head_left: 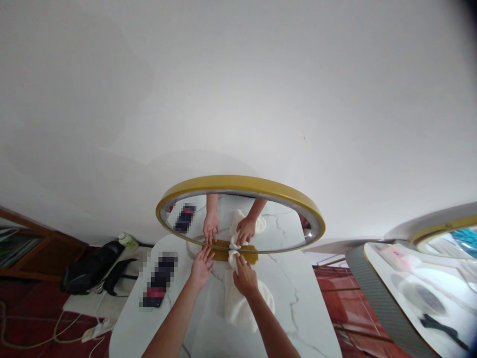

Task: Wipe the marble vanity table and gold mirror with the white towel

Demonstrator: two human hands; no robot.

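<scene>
1. The counter [294,303] is white with gray lines. Its 12 o'clock side is next to the wall [238,99].
2. The mirror [240,182] is at 12 o'clock on the counter. It has a round gold rim, and a gold base [252,259] shows under it.
3. The cloth [234,311] is white. It lies near the middle of the counter, and its bunched top end is at the base.
4. The right hand [245,276] is on that top end. Its fingers are bent and close together, pinching the bunched cloth. The rest of the cloth spreads toward 6 o'clock, partly under the right arm.
5. The left hand [201,267] is at 9 o'clock from the right hand. Its fingers are a little spread and its palm shows. The tips are just beside the base, close to the mirror's bottom edge. I cannot tell if they touch it.
6. The phone [160,281] lies at 9 o'clock on the counter, hidden by blurry squares.
7. The mirror shows both hands, the cloth and the phone again.
8. Past the counter at 9 o'clock are a black bag [91,266] and a green bottle [127,241].
9. At 3 o'clock is a side table [387,278] with a second mirror [443,223].
</scene>
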